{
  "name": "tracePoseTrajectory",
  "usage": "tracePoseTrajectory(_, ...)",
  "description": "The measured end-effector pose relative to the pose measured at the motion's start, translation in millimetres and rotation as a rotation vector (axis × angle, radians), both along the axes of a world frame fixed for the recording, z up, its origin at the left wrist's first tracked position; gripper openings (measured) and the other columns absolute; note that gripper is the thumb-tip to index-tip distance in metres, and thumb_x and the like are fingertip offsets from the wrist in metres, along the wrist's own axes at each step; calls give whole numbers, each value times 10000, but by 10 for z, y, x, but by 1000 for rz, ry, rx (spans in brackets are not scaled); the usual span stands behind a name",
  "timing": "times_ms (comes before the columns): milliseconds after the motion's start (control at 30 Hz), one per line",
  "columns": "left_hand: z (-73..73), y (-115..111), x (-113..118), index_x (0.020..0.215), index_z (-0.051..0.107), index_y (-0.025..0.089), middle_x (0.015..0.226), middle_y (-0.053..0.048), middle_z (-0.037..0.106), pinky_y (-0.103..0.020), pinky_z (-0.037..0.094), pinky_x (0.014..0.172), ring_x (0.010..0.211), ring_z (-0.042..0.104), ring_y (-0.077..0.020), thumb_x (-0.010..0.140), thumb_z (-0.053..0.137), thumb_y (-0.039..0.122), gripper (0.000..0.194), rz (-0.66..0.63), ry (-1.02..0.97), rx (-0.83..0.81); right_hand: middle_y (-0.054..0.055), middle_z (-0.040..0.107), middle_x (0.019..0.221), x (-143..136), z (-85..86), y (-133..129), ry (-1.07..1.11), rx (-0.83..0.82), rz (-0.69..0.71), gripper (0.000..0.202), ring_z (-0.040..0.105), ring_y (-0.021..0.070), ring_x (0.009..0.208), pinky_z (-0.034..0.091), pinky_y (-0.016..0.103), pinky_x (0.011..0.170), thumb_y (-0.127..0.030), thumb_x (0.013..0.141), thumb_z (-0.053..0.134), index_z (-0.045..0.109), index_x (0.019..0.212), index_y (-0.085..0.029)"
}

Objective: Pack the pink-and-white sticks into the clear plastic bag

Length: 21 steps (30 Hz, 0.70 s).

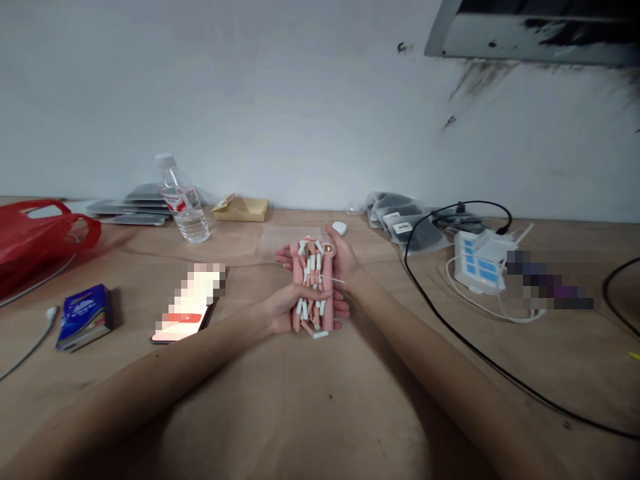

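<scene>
Between my hands is a pink, tray-like bundle (pixel 327 293) filled with several small white and tan rods; its exact kind is unclear. My left hand (pixel 284 310) grips its near left side, thumb across the rods, with fingertips showing past the right edge. My right hand (pixel 345 260) cups the far right side, its thumb pointing up and its fingertips emerging beyond the left edge. A thin white strand sticks out on the right. One white piece (pixel 321 335) hangs at the near end. The underside of the bundle is hidden.
Left: a phone (pixel 186 300), blue tissue pack (pixel 85 317), red bag (pixel 40 240) and water bottle (pixel 185 207). Behind lie a yellowish box (pixel 243 209), a small white object (pixel 339 228) and dark packets (pixel 400 217). A power strip (pixel 477 263) with a black cable (pixel 450 337) is right.
</scene>
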<state>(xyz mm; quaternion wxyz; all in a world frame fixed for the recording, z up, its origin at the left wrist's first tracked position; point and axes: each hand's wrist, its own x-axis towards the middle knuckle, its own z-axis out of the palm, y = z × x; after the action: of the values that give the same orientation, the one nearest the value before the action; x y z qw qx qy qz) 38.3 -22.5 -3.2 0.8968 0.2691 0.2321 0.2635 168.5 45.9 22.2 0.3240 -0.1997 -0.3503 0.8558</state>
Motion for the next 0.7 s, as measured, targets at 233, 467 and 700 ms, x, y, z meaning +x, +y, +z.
tracePoseTrajectory(233, -20, 22, -4, 1257, 634, 89, 1084, -153, 747, -407, 501, 1000, 1001, 733, -254, 834, 656, 134, 425, -6, 4, -3, 234, 695, 1234, 17, 3, -33, -18, 40, 6, 1024, 648, 314, 1202, 497, 425, 1066, -868, 843, 103, 694, 1074, -66)
tracePoseTrajectory(467, -10, 22, -6, 1240, 637, 80, 1070, -166, 749, -415, 492, 1008, 1006, 733, -266, 829, 651, 125, 414, -12, -19, -8, 216, 711, 1211, 3, -23, -13, 1, 70, 10, 994, 640, 317, 1216, 464, 463, 1097, -867, 844, 120, 695, 1073, -91)
tracePoseTrajectory(700, -3, 14, -9, 1236, 637, 77, 1063, -158, 752, -396, 499, 997, 992, 738, -257, 827, 637, 117, 411, -18, -25, -17, 217, 729, 1153, -12, -39, 3, 47, 49, -1, 967, 669, 318, 1155, 497, 476, 1056, -827, 879, 110, 684, 1092, -79)
